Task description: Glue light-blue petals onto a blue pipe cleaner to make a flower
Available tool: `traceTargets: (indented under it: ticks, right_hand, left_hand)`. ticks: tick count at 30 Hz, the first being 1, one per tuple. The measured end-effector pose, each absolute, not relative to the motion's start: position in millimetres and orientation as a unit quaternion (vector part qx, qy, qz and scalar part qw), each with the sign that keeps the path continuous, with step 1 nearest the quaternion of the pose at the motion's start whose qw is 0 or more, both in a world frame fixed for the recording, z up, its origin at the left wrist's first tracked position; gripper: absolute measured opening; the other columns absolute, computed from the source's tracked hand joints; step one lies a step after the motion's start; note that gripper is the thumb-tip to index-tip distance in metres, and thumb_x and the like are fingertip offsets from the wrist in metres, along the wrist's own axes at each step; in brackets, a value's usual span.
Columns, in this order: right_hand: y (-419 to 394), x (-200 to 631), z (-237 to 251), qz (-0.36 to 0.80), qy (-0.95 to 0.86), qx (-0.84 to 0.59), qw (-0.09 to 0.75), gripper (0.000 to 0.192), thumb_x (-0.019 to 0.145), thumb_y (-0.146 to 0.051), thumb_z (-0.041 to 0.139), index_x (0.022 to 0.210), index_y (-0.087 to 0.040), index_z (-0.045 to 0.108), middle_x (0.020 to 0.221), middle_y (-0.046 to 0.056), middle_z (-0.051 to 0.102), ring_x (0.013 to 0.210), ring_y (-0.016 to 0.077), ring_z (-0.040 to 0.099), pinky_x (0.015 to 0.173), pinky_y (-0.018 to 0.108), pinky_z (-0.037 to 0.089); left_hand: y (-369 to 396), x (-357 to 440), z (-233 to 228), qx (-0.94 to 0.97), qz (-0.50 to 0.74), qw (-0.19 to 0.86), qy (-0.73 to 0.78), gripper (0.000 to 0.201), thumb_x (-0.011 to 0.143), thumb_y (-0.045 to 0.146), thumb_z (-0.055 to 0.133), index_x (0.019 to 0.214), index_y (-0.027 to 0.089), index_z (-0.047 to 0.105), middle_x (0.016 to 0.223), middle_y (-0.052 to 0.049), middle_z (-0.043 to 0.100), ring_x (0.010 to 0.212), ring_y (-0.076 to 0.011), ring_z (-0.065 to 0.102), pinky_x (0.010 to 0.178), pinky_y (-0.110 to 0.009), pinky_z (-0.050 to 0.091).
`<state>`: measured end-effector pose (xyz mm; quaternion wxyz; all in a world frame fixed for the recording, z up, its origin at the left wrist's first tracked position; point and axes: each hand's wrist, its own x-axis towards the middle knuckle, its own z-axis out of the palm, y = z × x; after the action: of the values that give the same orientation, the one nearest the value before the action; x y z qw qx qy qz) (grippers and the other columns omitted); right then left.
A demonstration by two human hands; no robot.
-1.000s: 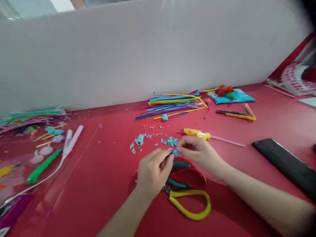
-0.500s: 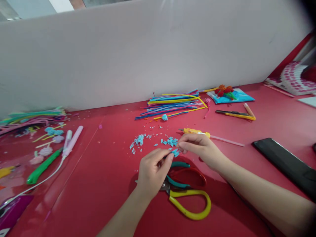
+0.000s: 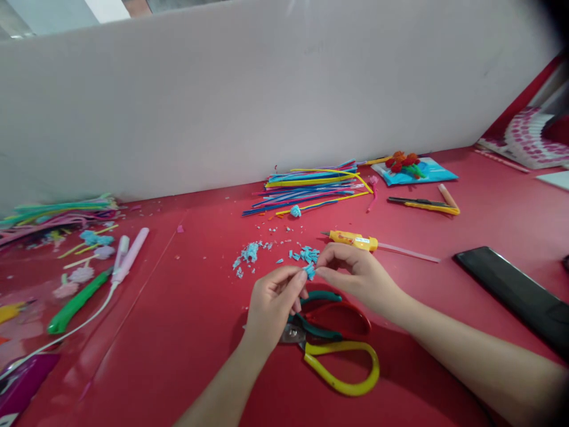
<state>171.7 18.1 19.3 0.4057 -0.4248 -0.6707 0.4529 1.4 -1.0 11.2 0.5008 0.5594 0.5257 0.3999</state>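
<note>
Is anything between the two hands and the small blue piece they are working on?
Nothing visible: the left hand and right hand both pinch the blue piece directly between fingertips, above the scissors on the red table.

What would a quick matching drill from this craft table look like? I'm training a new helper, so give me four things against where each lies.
Things:
1. blue piece
2. scissors
3. glue gun
4. phone

Places:
A. flat on the table's far right
B. pinched between left hand and right hand
C. beyond the right hand, nozzle pointing left
D. on the table just under the hands

Pairs: 1-B, 2-D, 3-C, 4-A
</note>
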Motion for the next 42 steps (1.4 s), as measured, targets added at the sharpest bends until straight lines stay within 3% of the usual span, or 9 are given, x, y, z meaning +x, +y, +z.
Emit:
traceTargets:
  ticks: [14,20,30,38,42]
  right_hand:
    - [19.2,173.7,17.2,0.316,-0.761,-0.39,0.412,0.01,0.079,-0.013,0.052,0.071,-0.019,0.054,0.07,0.0,0.054,0.065,0.0112,0.05,0.061,0.024,0.042]
    - [20.7,175.1,17.0,0.305,-0.773,-0.385,0.402,0.009,0.08,-0.013,0.051,0.073,-0.019,0.055,0.072,0.0,0.055,0.066,0.0117,0.05,0.062,0.024,0.042]
    - [20.3,174.5,14.9,0.301,-0.775,-0.382,0.405,0.009,0.079,-0.013,0.052,0.074,-0.02,0.055,0.072,0.001,0.055,0.067,0.0124,0.05,0.062,0.025,0.043]
    - [20.2,173.9,18.6,0.297,-0.774,-0.38,0.41,0.01,0.079,-0.012,0.051,0.073,-0.02,0.054,0.071,0.0,0.054,0.066,0.0121,0.05,0.062,0.025,0.043]
    - [16.7,175.2,20.7,0.294,-0.77,-0.372,0.427,0.008,0.081,-0.016,0.052,0.075,-0.02,0.055,0.072,0.001,0.056,0.067,0.0126,0.051,0.063,0.025,0.043]
  left_hand:
    - [-4.6,4.4,12.5,0.611,0.372,0.429,0.553,0.022,0.082,0.034,0.052,0.073,0.016,0.062,0.054,0.002,0.052,0.043,-0.0077,0.044,0.041,-0.018,0.035]
    - [-5.4,5.6,12.8,0.673,0.364,0.326,0.555,0.024,0.084,0.031,0.048,0.07,0.017,0.062,0.055,0.001,0.052,0.046,-0.0097,0.045,0.047,-0.02,0.037]
    - [-4.2,1.5,7.9,0.752,0.34,0.204,0.527,0.017,0.083,0.027,0.051,0.085,0.018,0.066,0.064,-0.002,0.061,0.051,-0.0112,0.047,0.053,-0.022,0.038]
    - [-5.5,3.8,10.0,0.734,0.362,0.228,0.528,0.016,0.081,0.027,0.053,0.081,0.018,0.066,0.063,-0.001,0.06,0.05,-0.0106,0.045,0.052,-0.022,0.037]
    - [-6.3,6.4,14.0,0.641,0.408,0.361,0.54,0.014,0.077,0.028,0.058,0.073,0.018,0.066,0.056,0.001,0.056,0.047,-0.0095,0.045,0.047,-0.021,0.037]
